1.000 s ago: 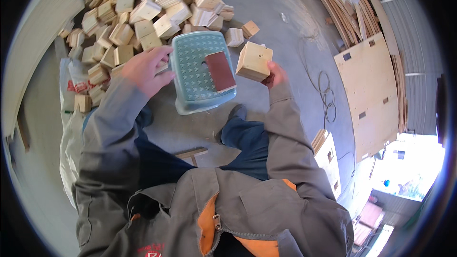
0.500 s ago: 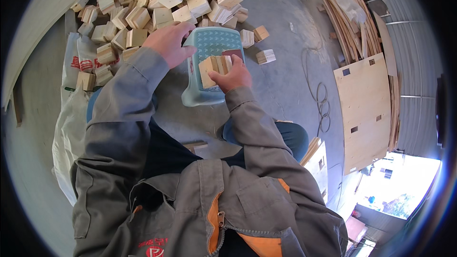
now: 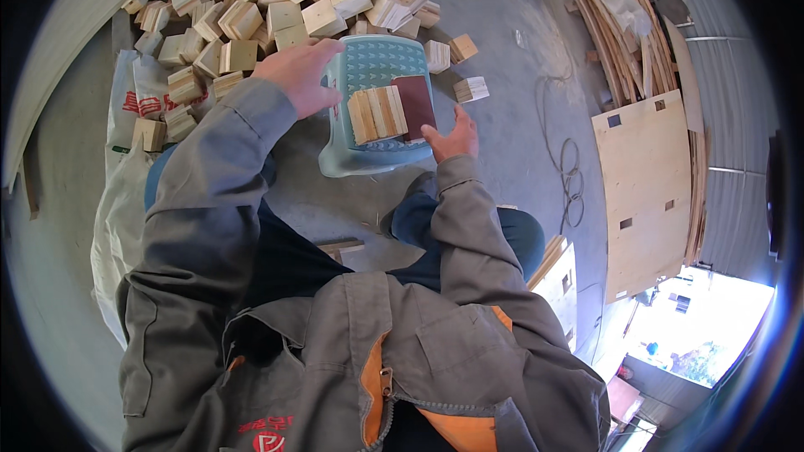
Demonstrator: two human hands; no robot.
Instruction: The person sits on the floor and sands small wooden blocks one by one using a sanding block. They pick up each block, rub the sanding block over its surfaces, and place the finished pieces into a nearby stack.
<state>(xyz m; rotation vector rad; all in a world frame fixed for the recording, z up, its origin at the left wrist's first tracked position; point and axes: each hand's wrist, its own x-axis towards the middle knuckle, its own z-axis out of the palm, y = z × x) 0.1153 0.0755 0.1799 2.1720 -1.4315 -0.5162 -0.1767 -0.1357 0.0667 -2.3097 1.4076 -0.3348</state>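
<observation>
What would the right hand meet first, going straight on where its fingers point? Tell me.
Probably the nearest loose wooden block on the floor, though depth is unclear and the right hand might pass above it.

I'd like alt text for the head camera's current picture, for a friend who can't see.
A layered wooden block sits on a pale blue-green stool beside a reddish-brown sheet, with an open left hand at the stool's left edge and an open right hand at its right. Beyond lies a heap of similar blocks.
</observation>
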